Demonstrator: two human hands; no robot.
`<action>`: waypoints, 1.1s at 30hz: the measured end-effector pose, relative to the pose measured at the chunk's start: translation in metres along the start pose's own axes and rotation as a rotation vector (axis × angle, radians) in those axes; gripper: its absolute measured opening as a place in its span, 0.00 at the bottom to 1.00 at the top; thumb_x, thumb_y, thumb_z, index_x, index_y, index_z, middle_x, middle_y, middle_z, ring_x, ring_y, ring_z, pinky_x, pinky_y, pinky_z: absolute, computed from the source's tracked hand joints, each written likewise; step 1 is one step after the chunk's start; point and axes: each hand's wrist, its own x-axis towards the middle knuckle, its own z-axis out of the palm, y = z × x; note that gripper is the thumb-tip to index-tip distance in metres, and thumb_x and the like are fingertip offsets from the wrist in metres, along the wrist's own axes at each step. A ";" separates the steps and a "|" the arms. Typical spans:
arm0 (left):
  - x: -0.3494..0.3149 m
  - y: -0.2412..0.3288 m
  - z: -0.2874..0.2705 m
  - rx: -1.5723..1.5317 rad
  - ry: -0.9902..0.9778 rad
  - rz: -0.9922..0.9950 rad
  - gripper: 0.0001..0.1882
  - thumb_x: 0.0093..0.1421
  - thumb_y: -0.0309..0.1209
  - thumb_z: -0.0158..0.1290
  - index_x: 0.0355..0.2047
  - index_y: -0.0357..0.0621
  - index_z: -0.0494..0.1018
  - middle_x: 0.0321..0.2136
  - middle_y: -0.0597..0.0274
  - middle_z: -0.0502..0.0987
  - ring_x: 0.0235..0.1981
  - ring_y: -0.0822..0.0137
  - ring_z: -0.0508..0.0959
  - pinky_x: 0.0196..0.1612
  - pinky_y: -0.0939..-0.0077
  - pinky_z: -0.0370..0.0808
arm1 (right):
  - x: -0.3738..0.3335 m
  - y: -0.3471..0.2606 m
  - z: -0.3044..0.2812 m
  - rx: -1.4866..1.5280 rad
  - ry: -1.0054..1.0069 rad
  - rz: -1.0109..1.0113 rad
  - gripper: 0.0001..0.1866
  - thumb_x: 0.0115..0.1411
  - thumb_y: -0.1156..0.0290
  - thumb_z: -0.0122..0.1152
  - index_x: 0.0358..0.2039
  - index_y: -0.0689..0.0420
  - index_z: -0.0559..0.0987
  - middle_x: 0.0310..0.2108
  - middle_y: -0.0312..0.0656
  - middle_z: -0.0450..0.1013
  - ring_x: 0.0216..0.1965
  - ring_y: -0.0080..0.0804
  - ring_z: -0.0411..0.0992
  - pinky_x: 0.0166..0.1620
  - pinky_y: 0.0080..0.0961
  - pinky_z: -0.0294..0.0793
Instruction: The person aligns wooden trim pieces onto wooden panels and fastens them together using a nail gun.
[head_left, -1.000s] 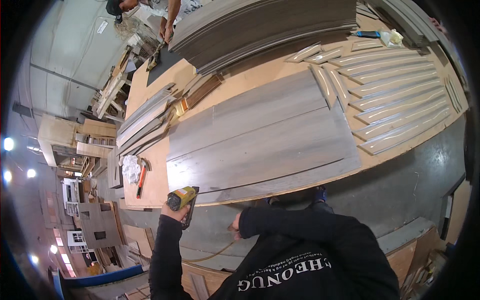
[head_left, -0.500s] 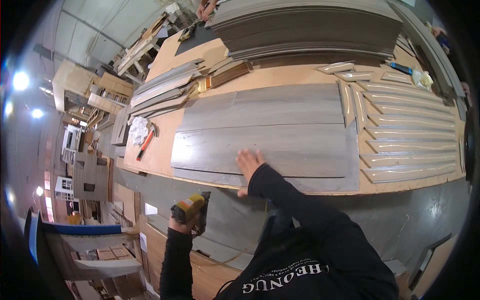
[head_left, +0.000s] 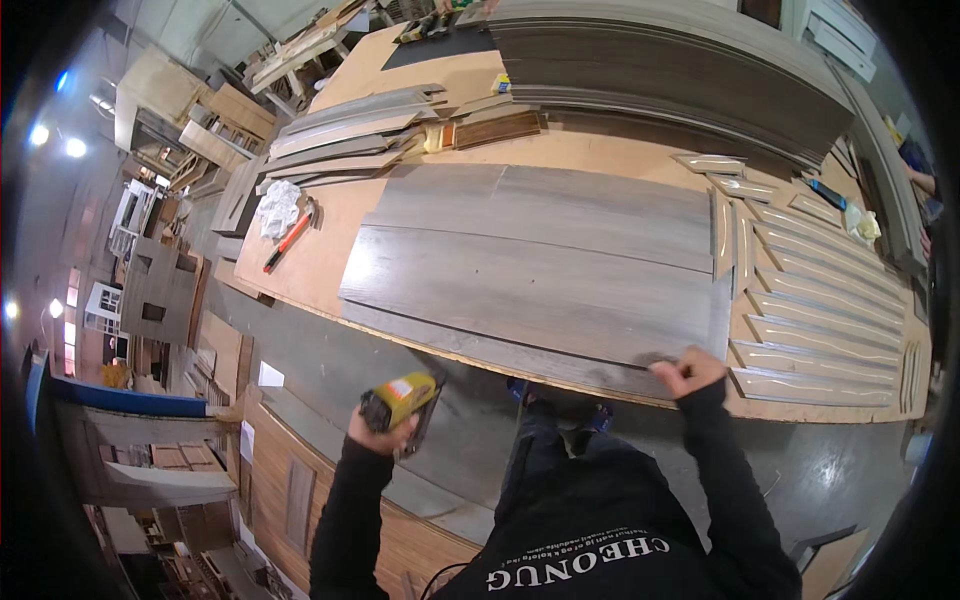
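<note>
My left hand [head_left: 385, 432] grips a yellow and black nail gun [head_left: 408, 396] beside the near edge of the workbench, above the floor. Grey wood-grain planks [head_left: 530, 282] lie flat, side by side, on the bench, with thin seams between them and two small dark spots on one. Over the near right corner of these planks is my right hand [head_left: 692, 374], its fingers curled together. Whether anything is pinched in them cannot be made out. A dark blurred patch shows on the plank just left of those fingers.
Grey strips with lines of glue [head_left: 825, 310] lie at the right. A tall stack of grey boards [head_left: 670, 75] stands at the back. Loose strips [head_left: 345, 135], a red-handled hammer [head_left: 290, 240] and a white crumpled cloth [head_left: 279, 208] are at the left; a blue-handled tool [head_left: 827, 194] lies far right.
My right hand has moved right along the planks, from spread fingers at the middle to curled fingers at the near right corner. The nail gun stays in my left hand. The view has shifted.
</note>
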 end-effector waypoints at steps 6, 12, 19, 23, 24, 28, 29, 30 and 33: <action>0.083 0.028 0.008 0.038 -0.070 -0.154 0.08 0.46 0.26 0.57 0.26 0.35 0.71 0.14 0.66 0.71 0.11 0.77 0.68 0.14 0.81 0.66 | -0.021 0.056 -0.032 -0.065 0.129 0.124 0.11 0.47 0.69 0.59 0.30 0.60 0.73 0.25 0.44 0.68 0.27 0.37 0.70 0.31 0.27 0.70; 0.115 0.035 0.006 0.174 -0.123 -0.250 0.09 0.44 0.27 0.57 0.26 0.37 0.72 0.13 0.63 0.72 0.11 0.75 0.70 0.15 0.79 0.68 | -0.028 0.070 -0.032 0.064 0.034 0.321 0.11 0.48 0.69 0.59 0.31 0.61 0.76 0.25 0.47 0.73 0.26 0.35 0.73 0.31 0.25 0.71; 0.112 0.051 0.011 0.454 -0.145 -0.108 0.13 0.42 0.31 0.58 0.28 0.37 0.73 0.15 0.64 0.73 0.14 0.74 0.73 0.20 0.77 0.72 | -0.025 0.064 -0.031 0.232 0.006 0.557 0.12 0.46 0.69 0.61 0.30 0.63 0.77 0.20 0.46 0.74 0.19 0.28 0.72 0.26 0.22 0.71; 0.116 0.057 0.010 0.462 -0.178 -0.127 0.13 0.42 0.33 0.58 0.26 0.37 0.73 0.15 0.62 0.73 0.14 0.72 0.73 0.21 0.77 0.72 | -0.023 0.063 -0.034 0.344 -0.015 0.598 0.11 0.46 0.70 0.61 0.27 0.64 0.77 0.15 0.42 0.72 0.14 0.22 0.68 0.20 0.19 0.68; 0.117 0.050 0.008 0.530 -0.169 -0.051 0.13 0.42 0.34 0.58 0.25 0.37 0.73 0.14 0.60 0.73 0.13 0.71 0.73 0.21 0.77 0.72 | -0.022 0.062 -0.033 0.362 -0.010 0.636 0.10 0.46 0.68 0.62 0.24 0.63 0.77 0.14 0.41 0.71 0.14 0.21 0.68 0.21 0.19 0.67; 0.107 0.052 0.017 0.730 -0.129 0.096 0.15 0.40 0.35 0.59 0.26 0.36 0.74 0.13 0.56 0.73 0.13 0.69 0.75 0.21 0.76 0.73 | -0.017 0.055 -0.034 0.274 -0.066 0.674 0.12 0.47 0.63 0.62 0.22 0.61 0.78 0.12 0.38 0.70 0.14 0.23 0.69 0.22 0.20 0.67; 0.101 0.063 0.026 0.791 -0.130 0.277 0.16 0.40 0.35 0.59 0.26 0.36 0.74 0.13 0.57 0.73 0.13 0.69 0.75 0.21 0.76 0.73 | -0.020 0.057 -0.032 0.268 -0.050 0.692 0.12 0.47 0.63 0.62 0.22 0.61 0.78 0.12 0.38 0.70 0.14 0.23 0.69 0.22 0.20 0.67; 0.096 0.077 0.037 0.677 -0.137 0.092 0.16 0.41 0.35 0.59 0.27 0.36 0.74 0.12 0.59 0.73 0.14 0.70 0.74 0.20 0.78 0.72 | -0.022 0.061 -0.029 0.243 -0.039 0.677 0.13 0.47 0.62 0.61 0.22 0.61 0.78 0.12 0.39 0.70 0.15 0.24 0.69 0.22 0.21 0.68; 0.088 0.081 0.053 0.407 -0.236 0.011 0.15 0.42 0.32 0.58 0.30 0.35 0.73 0.14 0.62 0.73 0.13 0.73 0.73 0.19 0.80 0.71 | -0.028 0.062 -0.030 0.246 -0.049 0.685 0.13 0.47 0.61 0.61 0.24 0.59 0.78 0.15 0.42 0.71 0.17 0.29 0.70 0.25 0.23 0.69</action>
